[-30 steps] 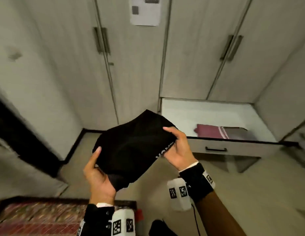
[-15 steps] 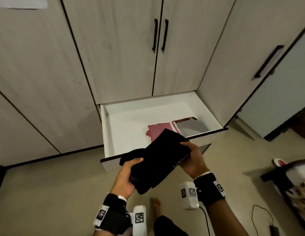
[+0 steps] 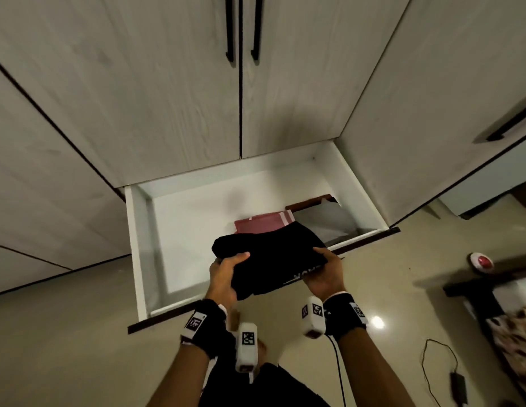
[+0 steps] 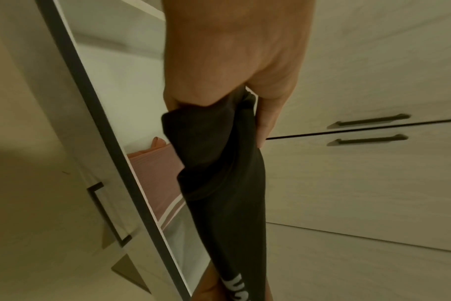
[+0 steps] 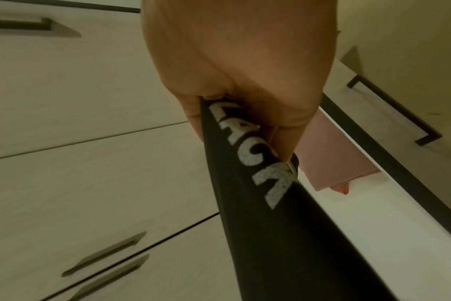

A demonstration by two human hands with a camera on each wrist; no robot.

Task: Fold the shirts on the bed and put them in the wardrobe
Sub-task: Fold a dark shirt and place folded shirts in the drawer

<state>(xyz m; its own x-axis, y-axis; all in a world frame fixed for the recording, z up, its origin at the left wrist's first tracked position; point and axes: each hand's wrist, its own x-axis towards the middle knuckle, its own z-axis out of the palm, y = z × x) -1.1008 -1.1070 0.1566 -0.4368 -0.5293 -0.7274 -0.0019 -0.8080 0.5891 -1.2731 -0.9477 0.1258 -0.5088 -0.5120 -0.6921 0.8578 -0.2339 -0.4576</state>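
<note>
Two hands carry one folded black shirt point(image 3: 267, 259), held level above the front half of the open wardrobe drawer point(image 3: 138, 245), not yet set down. Left hand point(image 3: 223, 274) grips its left edge, thumb on top, fingers curled beneath; right hand point(image 3: 325, 274) clamps the right edge the same way. White lettering shows on the fold nearest the right hand.

Directly under and behind the shirt: folded pink shirt point(image 3: 260, 226) with pale stripes lying on the drawer floor. Just beside it, toward the drawer's right wall, a grey folded garment point(image 3: 326, 220) resting on something brown. Left part of drawer floor shows white.

Progress, as judged: at least two garments already stowed, this black one folded and at the drawer, so the step in hand is lowering and release. Bed corner point(image 3: 511, 327) shows only at the right edge; whether more shirts wait there cannot be told.

View differences: left wrist view shows the bunched, uneven fold layers at the left hand's grip, and the drawer-front handle point(image 4: 108, 213), both hidden from the head view. Right wrist view shows the lettering large, fingers pinched hard over it, and the pink shirt's stacked edge below. Only the head view shows both hands at once, the grey garment, a floor cable point(image 3: 438, 365) and a round red-and-white object point(image 3: 480, 261) near the bed
</note>
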